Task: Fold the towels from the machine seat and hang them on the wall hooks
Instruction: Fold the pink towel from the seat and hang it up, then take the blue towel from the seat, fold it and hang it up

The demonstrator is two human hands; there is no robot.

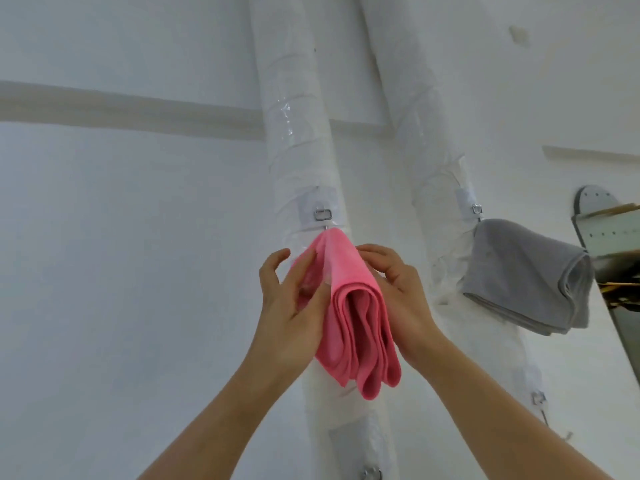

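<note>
At the pipe (304,161), the left hand (291,306) lay nearly flat on the folded pink towel (356,313), and the right hand (398,292) pinched its other side. Its top met a hook (323,216) and seemed almost hung. A gray towel (519,275) already hung nearby. Whether others remained, I could not tell.

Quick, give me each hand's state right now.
Left hand: open, straight fingers pressing the pink towel.
Right hand: closed, fingers curled on the pink towel.

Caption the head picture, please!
Left hand and right hand hang a folded pink towel on a hook; grey towel hangs nearby.
</note>
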